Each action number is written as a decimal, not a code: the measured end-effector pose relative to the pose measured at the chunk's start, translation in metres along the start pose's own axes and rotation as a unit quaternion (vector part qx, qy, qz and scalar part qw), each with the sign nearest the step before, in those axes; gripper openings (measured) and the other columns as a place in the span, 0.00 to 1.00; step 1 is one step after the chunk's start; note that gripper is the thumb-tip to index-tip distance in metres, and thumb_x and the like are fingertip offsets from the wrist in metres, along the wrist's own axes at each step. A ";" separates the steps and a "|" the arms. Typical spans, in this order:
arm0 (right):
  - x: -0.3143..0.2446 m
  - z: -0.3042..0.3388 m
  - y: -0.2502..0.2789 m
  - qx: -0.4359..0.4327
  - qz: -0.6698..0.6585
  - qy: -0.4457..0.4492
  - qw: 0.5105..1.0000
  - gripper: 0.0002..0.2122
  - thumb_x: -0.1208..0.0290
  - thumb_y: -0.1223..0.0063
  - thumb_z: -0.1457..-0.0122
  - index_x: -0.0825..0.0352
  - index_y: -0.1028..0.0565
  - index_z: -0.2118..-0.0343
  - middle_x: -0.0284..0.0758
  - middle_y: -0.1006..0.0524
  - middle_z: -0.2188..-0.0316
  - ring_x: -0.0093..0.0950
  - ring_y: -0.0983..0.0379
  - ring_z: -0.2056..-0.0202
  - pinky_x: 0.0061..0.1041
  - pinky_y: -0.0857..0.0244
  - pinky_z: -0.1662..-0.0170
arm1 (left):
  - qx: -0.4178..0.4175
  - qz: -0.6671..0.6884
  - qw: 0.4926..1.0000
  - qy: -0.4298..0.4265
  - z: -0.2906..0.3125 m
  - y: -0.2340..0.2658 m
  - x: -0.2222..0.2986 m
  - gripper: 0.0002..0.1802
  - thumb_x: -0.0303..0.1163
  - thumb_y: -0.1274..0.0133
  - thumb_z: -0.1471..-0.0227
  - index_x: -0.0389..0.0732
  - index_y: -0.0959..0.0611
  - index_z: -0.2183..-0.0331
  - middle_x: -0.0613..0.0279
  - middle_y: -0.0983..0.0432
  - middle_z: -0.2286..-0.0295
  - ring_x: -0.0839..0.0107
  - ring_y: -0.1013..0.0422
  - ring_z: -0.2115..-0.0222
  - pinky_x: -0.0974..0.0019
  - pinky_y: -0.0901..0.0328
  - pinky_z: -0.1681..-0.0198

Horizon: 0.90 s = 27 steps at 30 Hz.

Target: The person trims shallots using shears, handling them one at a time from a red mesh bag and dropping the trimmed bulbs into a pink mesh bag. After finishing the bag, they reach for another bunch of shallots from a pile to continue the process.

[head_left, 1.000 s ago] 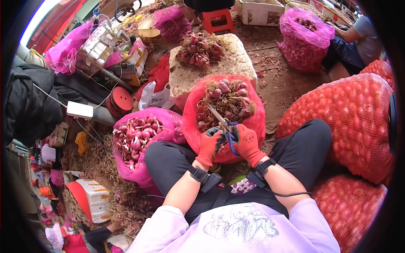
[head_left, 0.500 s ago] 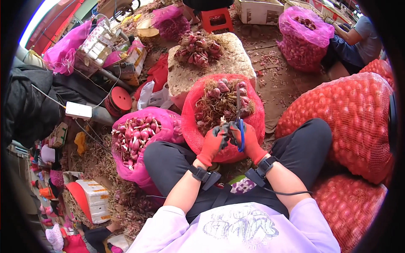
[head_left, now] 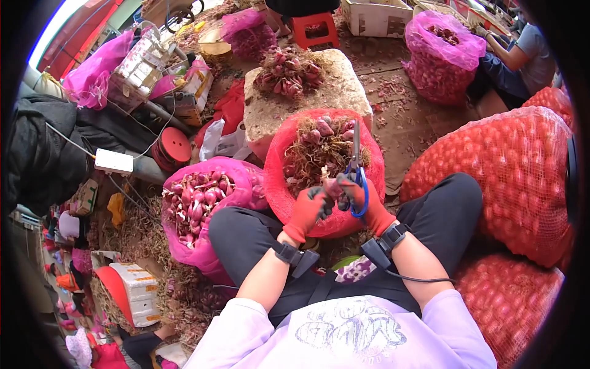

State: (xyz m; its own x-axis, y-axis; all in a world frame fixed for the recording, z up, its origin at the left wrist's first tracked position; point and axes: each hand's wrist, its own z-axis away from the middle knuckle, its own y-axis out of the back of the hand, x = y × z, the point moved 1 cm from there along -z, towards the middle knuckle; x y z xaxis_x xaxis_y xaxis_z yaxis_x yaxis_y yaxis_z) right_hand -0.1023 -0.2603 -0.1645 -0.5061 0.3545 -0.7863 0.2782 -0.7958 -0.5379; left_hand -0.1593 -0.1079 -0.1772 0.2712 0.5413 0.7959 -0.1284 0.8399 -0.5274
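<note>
Over a red mesh sack [head_left: 278, 200] between my knees, both hands work in red gloves with dark fingertips. My right hand [head_left: 369, 208] is closed round blue-handled scissors [head_left: 356, 150], whose blades point away from me. A small pinkish shallot [head_left: 332, 187] with a pale stalk sits between the hands, gripped by the fingers of my left hand [head_left: 308, 210]. Inside the sack lie untrimmed shallots [head_left: 324, 128] with dry, tangled brown roots and stalks. By my left knee, a pink mesh sack [head_left: 178, 237] holds cleaner purple-red shallots [head_left: 200, 200].
Beyond the red sack stands a pale block [head_left: 344, 77] topped by a shallot heap [head_left: 290, 72]. Full red mesh sacks [head_left: 491, 178] crowd my right side. A person [head_left: 531, 58] sits at the far right beside another pink sack [head_left: 439, 74]. A red stool [head_left: 314, 31] stands far ahead.
My hands have drawn slightly apart, and the shallot between them now shows. The scissors have shifted a little right and turned, with more of the blue handles visible.
</note>
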 end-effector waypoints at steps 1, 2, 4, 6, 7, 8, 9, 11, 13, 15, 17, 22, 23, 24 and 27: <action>-0.001 -0.002 -0.002 -0.010 0.167 0.078 0.983 0.14 0.60 0.44 0.50 0.66 0.28 0.67 0.29 0.29 0.80 0.22 0.32 0.79 0.23 0.37 0.75 | 0.012 -0.153 0.988 0.001 0.003 -0.002 -0.003 0.10 0.35 0.52 0.48 0.38 0.26 0.72 0.66 0.30 0.81 0.79 0.35 0.82 0.76 0.39 0.80; -0.002 -0.002 -0.004 -0.020 0.328 0.153 0.932 0.14 0.60 0.42 0.51 0.66 0.27 0.69 0.29 0.28 0.79 0.19 0.32 0.78 0.22 0.38 0.74 | 0.024 -0.302 0.953 0.003 0.005 -0.003 -0.005 0.11 0.35 0.50 0.49 0.37 0.26 0.71 0.63 0.29 0.81 0.77 0.32 0.81 0.73 0.37 0.78; -0.011 0.001 -0.012 -0.036 0.275 0.123 0.953 0.13 0.61 0.42 0.51 0.66 0.27 0.70 0.30 0.27 0.78 0.18 0.31 0.78 0.20 0.38 0.76 | 0.044 -0.346 0.937 -0.023 0.004 -0.005 -0.003 0.12 0.36 0.49 0.50 0.36 0.26 0.69 0.61 0.28 0.79 0.74 0.31 0.79 0.71 0.36 0.76; -0.025 0.004 -0.017 -0.024 0.202 -0.050 0.978 0.11 0.64 0.43 0.50 0.67 0.27 0.70 0.31 0.28 0.80 0.18 0.32 0.81 0.20 0.39 0.78 | 0.078 -0.434 0.895 -0.069 0.007 -0.008 -0.002 0.16 0.37 0.46 0.53 0.35 0.25 0.66 0.56 0.26 0.77 0.69 0.29 0.75 0.67 0.35 0.70; -0.022 -0.001 -0.015 -0.014 0.153 -0.048 0.987 0.12 0.62 0.45 0.49 0.67 0.26 0.70 0.29 0.27 0.77 0.16 0.33 0.78 0.17 0.42 0.79 | 0.096 -0.429 0.893 -0.093 0.001 -0.006 -0.001 0.12 0.34 0.47 0.52 0.37 0.25 0.66 0.65 0.28 0.80 0.77 0.32 0.81 0.72 0.37 0.77; -0.022 -0.002 -0.011 -0.013 0.154 -0.046 0.987 0.12 0.62 0.45 0.49 0.67 0.26 0.70 0.29 0.27 0.77 0.16 0.33 0.78 0.17 0.42 0.79 | 0.094 -0.429 0.894 -0.094 0.000 -0.001 0.001 0.12 0.34 0.47 0.52 0.37 0.25 0.66 0.65 0.28 0.80 0.77 0.32 0.81 0.72 0.37 0.77; -0.024 -0.002 -0.007 -0.024 0.104 -0.026 0.994 0.11 0.63 0.45 0.48 0.67 0.27 0.71 0.30 0.27 0.77 0.16 0.33 0.78 0.17 0.42 0.79 | 0.054 -0.469 0.878 -0.073 0.000 0.007 0.007 0.14 0.34 0.46 0.52 0.37 0.26 0.64 0.63 0.28 0.78 0.77 0.32 0.77 0.71 0.36 0.74; -0.027 -0.006 -0.003 -0.033 0.157 0.011 0.987 0.08 0.67 0.46 0.47 0.67 0.27 0.74 0.30 0.29 0.82 0.18 0.34 0.85 0.19 0.42 0.83 | 0.086 -0.496 0.840 -0.204 -0.002 0.004 0.015 0.19 0.34 0.47 0.51 0.37 0.29 0.58 0.61 0.29 0.67 0.77 0.31 0.66 0.71 0.34 0.64; -0.036 0.003 -0.007 -0.050 0.210 -0.029 0.976 0.08 0.67 0.46 0.48 0.68 0.27 0.74 0.30 0.29 0.82 0.18 0.34 0.84 0.18 0.41 0.82 | 0.045 -0.370 0.908 -0.190 0.004 -0.012 0.035 0.21 0.34 0.47 0.50 0.37 0.31 0.55 0.61 0.30 0.64 0.76 0.32 0.64 0.71 0.34 0.62; -0.023 0.003 -0.007 -0.083 0.205 -0.066 0.973 0.07 0.71 0.46 0.50 0.70 0.27 0.73 0.31 0.28 0.81 0.19 0.32 0.83 0.18 0.38 0.81 | -0.105 -0.255 0.959 -0.060 -0.001 0.003 0.036 0.23 0.34 0.50 0.47 0.38 0.32 0.51 0.65 0.31 0.61 0.77 0.33 0.62 0.71 0.34 0.61; -0.015 0.002 -0.004 -0.064 0.184 -0.051 0.979 0.07 0.72 0.46 0.51 0.70 0.27 0.72 0.31 0.28 0.81 0.19 0.32 0.83 0.18 0.38 0.80 | -0.084 -0.219 0.972 -0.011 0.005 -0.010 0.036 0.22 0.34 0.51 0.46 0.38 0.32 0.51 0.66 0.30 0.62 0.78 0.32 0.63 0.72 0.34 0.61; -0.008 -0.006 0.007 0.014 0.138 0.033 0.990 0.07 0.76 0.47 0.51 0.70 0.28 0.68 0.33 0.27 0.79 0.20 0.32 0.83 0.19 0.35 0.79 | -0.035 0.018 0.996 0.076 0.006 -0.017 0.028 0.18 0.31 0.52 0.45 0.39 0.30 0.52 0.66 0.29 0.61 0.79 0.30 0.64 0.73 0.34 0.62; -0.005 -0.010 0.008 0.016 0.088 0.024 0.996 0.08 0.75 0.45 0.52 0.70 0.28 0.69 0.33 0.27 0.79 0.20 0.32 0.84 0.19 0.36 0.80 | -0.035 0.018 0.996 0.074 0.002 -0.009 0.019 0.18 0.31 0.52 0.45 0.39 0.30 0.52 0.66 0.29 0.61 0.79 0.30 0.64 0.73 0.34 0.62; -0.003 -0.011 0.008 0.015 0.089 0.025 0.996 0.08 0.75 0.45 0.52 0.70 0.28 0.69 0.33 0.27 0.79 0.20 0.32 0.84 0.19 0.36 0.80 | -0.005 0.007 1.000 -0.009 -0.006 0.004 0.006 0.18 0.29 0.53 0.46 0.39 0.30 0.52 0.66 0.29 0.61 0.78 0.31 0.63 0.72 0.34 0.61; -0.006 -0.002 -0.004 0.050 0.227 -0.010 0.972 0.09 0.70 0.41 0.54 0.68 0.28 0.74 0.35 0.26 0.81 0.26 0.30 0.82 0.24 0.38 0.79 | 0.044 -0.055 0.991 -0.115 -0.008 -0.001 0.000 0.18 0.23 0.54 0.47 0.37 0.31 0.52 0.65 0.29 0.61 0.77 0.31 0.62 0.72 0.34 0.59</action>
State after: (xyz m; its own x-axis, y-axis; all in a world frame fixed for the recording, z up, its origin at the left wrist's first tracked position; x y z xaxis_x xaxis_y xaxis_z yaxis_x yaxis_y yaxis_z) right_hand -0.0989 -0.2583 -0.1585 -0.3647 -0.0538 -0.9296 0.3973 -0.9119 -0.1030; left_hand -0.1512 -0.1085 -0.1791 0.0650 0.4325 0.8993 -0.1947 0.8894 -0.4137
